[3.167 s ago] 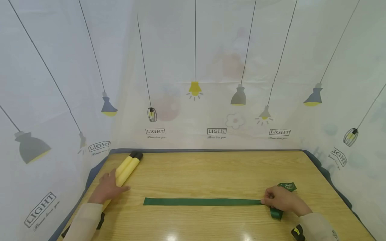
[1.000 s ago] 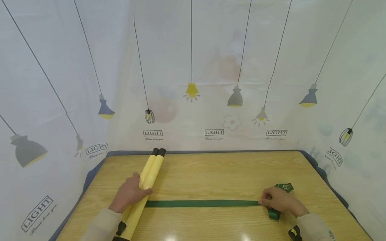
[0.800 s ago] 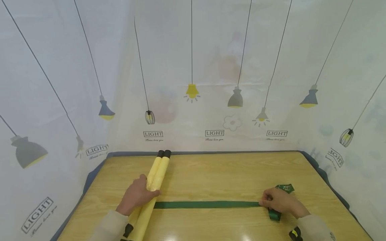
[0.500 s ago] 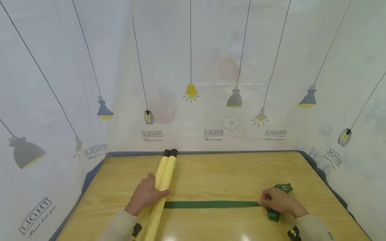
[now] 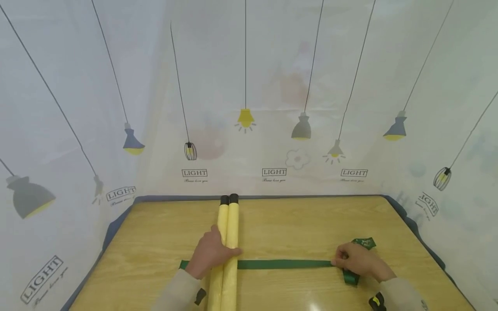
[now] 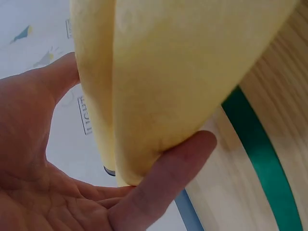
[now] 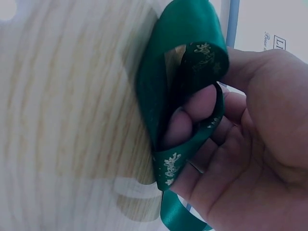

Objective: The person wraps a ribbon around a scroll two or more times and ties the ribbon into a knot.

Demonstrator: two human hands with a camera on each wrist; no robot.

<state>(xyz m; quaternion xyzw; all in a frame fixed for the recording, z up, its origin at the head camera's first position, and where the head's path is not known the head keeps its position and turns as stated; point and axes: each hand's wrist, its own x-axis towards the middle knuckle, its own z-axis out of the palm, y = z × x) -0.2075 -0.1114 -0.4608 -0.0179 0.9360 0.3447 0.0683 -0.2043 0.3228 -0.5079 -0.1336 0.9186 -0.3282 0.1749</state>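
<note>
Two long yellow rolls (image 5: 232,224) with black ends lie side by side, pointing away from me. My left hand (image 5: 210,252) grips them from the left, thumb across the near face. In the left wrist view its fingers and thumb wrap the yellow rolls (image 6: 159,86). A flat green ribbon (image 5: 285,264) crosses the table and passes behind the rolls in the head view, its left end emerging beyond them. My right hand (image 5: 358,259) pinches the ribbon toward its right end. Around those fingers, in the right wrist view, loops of green ribbon (image 7: 187,24) carry gold printing.
The wood-grain table (image 5: 295,224) has a blue-grey border along its back and sides. White sheeting (image 5: 249,65) printed with lamps stands behind and on both sides. A small black and yellow item (image 5: 376,301) sits beside the right sleeve, and a black piece (image 5: 200,296) shows near the left one.
My left hand has carried the yellow rolls from the table's left side rightward over the ribbon, and they now point straighter ahead. My right hand stays at the ribbon.
</note>
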